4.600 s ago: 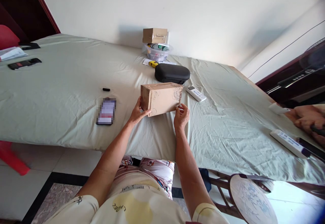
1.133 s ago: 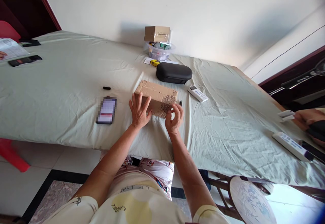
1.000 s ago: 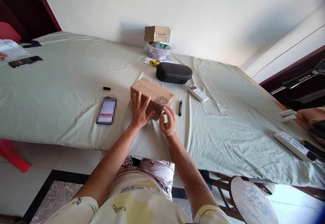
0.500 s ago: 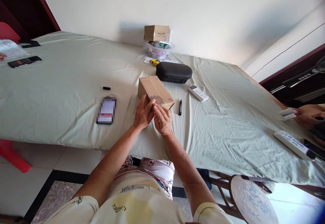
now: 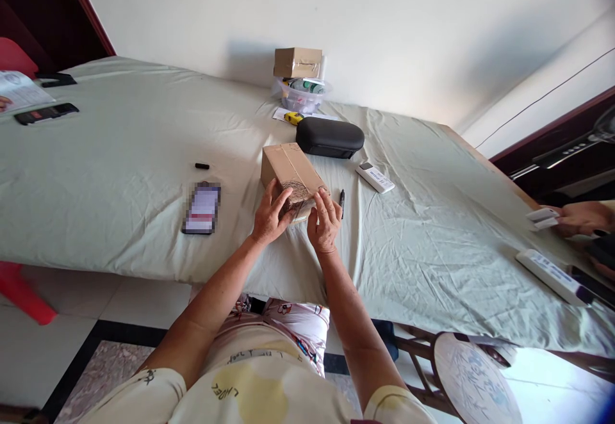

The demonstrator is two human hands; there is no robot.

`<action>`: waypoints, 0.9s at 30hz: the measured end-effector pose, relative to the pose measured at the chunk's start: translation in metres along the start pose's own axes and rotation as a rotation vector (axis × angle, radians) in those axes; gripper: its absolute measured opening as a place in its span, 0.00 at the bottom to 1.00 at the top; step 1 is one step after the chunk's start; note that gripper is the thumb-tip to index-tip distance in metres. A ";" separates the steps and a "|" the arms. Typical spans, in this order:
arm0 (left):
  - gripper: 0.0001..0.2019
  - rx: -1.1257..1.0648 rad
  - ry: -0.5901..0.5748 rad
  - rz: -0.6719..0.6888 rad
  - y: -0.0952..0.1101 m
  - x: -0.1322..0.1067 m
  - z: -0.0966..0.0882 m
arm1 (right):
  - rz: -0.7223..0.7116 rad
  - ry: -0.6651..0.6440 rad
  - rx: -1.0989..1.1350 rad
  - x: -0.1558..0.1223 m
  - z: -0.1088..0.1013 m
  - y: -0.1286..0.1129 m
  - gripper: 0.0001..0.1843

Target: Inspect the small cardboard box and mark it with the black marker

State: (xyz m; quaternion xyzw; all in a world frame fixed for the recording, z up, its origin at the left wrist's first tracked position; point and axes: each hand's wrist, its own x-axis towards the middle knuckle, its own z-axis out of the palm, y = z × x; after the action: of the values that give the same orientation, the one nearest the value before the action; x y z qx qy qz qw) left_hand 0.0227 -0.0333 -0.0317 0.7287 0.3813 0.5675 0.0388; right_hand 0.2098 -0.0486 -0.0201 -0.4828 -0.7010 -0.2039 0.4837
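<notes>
Head view: the table (image 5: 120, 174), under a pale green cloth, is the largest item noted and stretches along the wall. The cardboard box (image 5: 288, 164) sits on its middle, near the near edge, set lengthwise from far left to near right, with dark scribble across the near part of its top. Just beyond, to the far right of it, lies a black case (image 5: 330, 136). Farther back, a clear plastic tub (image 5: 300, 100) supports a smaller brown carton (image 5: 298, 63). The left hand (image 5: 270, 218) grasps the box at its near left corner, fingers spread. The right hand (image 5: 325, 220) has its fingertips on the near top edge, toward the right corner, with the thumb lower; whether it grips or merely presses cannot be determined. Left of the box, well apart from both hands, lies a phone (image 5: 201, 209), its screen blurred. A white remote (image 5: 375, 177) rests to the right. A black marker (image 5: 342, 200) lies just beside the right hand. Smallest item recorded: a black cap (image 5: 202, 166), beyond the phone.
</notes>
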 end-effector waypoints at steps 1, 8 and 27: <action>0.26 0.001 -0.006 -0.012 0.000 0.000 0.000 | 0.005 0.004 0.001 0.000 0.000 0.001 0.27; 0.25 -0.007 0.028 -0.009 0.003 0.002 -0.001 | 0.055 0.092 0.039 0.001 -0.003 0.005 0.28; 0.30 -0.465 0.164 -0.393 -0.013 0.001 0.006 | 0.080 0.065 0.118 -0.003 0.003 0.003 0.24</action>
State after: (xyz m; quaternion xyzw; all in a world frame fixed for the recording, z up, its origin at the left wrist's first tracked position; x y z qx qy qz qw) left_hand 0.0214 -0.0210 -0.0395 0.5643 0.3768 0.6781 0.2824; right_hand 0.2110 -0.0463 -0.0245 -0.4743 -0.6757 -0.1583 0.5416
